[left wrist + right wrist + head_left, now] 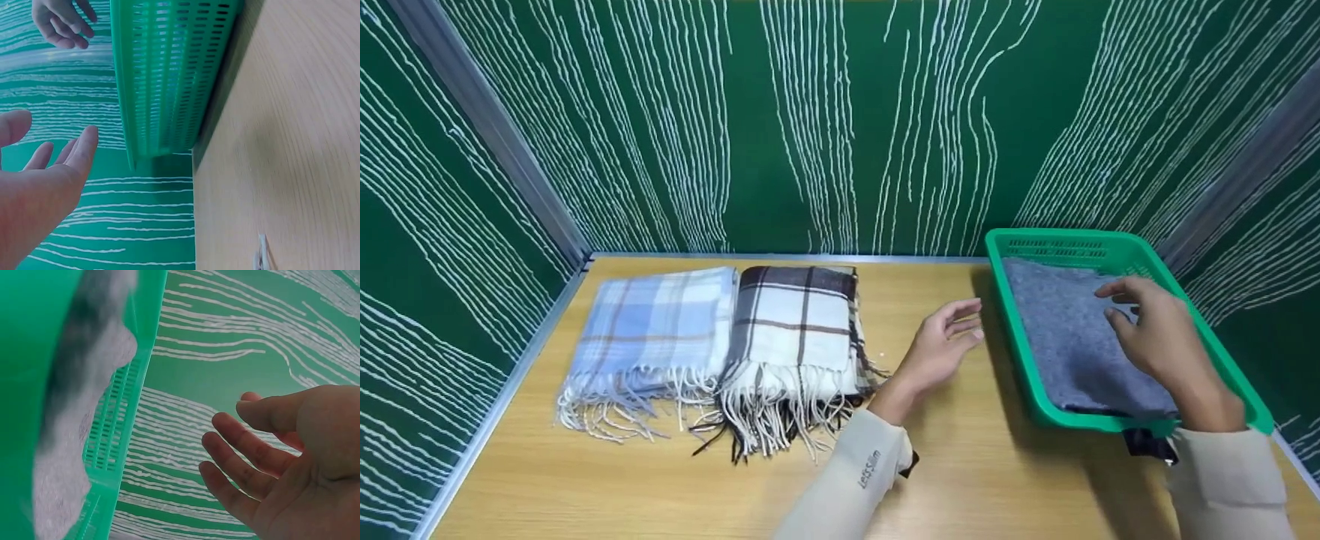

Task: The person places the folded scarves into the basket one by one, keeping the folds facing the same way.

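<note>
A folded grey cloth (1065,337) lies inside a green plastic basket (1020,360) at the right of the table. My right hand (1159,337) hovers over the cloth with loosely bent fingers and nothing in them; the right wrist view shows the same hand (270,461) apart from the basket's rim. To the left of the basket, my left hand (937,349) is raised over the table, its fingers relaxed and holding nothing. Nearest to it is a folded brown-and-white plaid scarf (795,330) with fringe. Beside that scarf lies a folded light-blue plaid scarf (652,330), also fringed.
The wooden table (960,480) ends at the back against a green wall (885,135) with white wavy lines. Similar panels stand at both sides, joined by grey metal posts (495,112). The basket has slotted side walls and sits near the back right corner.
</note>
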`<state>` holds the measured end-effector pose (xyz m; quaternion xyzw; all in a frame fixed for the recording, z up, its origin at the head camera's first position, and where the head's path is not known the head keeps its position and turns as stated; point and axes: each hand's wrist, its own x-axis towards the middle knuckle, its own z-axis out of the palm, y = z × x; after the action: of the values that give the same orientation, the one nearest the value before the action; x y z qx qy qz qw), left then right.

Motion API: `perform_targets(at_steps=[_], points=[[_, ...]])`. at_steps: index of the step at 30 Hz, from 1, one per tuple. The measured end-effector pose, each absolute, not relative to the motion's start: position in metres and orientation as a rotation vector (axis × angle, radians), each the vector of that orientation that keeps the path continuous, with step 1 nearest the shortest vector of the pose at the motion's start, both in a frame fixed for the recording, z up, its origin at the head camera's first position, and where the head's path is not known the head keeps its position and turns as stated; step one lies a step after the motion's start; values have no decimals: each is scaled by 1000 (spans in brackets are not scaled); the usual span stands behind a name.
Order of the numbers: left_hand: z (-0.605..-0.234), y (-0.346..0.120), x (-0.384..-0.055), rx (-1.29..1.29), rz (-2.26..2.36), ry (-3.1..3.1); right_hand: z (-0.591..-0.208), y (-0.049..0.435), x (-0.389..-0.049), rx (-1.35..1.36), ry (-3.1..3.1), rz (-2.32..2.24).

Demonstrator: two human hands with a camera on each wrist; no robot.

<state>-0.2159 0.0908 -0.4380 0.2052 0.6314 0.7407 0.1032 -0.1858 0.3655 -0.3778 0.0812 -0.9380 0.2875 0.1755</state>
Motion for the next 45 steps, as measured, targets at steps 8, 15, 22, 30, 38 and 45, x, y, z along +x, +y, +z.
perform_targets(at_steps=[8,15,22,30,38,45], points=[[-443,74,-217,593,2223,1880,-383,343,-184,292,-2632,812],[-451,56,-216,561,2258,1903,-386,327,-182,313,-2611,825],[-456,34,-216,518,2309,1926,-390,309,-181,338,-2580,850],[-457,12,-213,428,2366,1909,-397,284,-178,394,-2538,863],[-459,-11,-210,327,2394,1889,-401,263,-176,404,-2581,893],[-462,-28,-211,283,2453,1885,-408,247,-176,461,-2568,896]])
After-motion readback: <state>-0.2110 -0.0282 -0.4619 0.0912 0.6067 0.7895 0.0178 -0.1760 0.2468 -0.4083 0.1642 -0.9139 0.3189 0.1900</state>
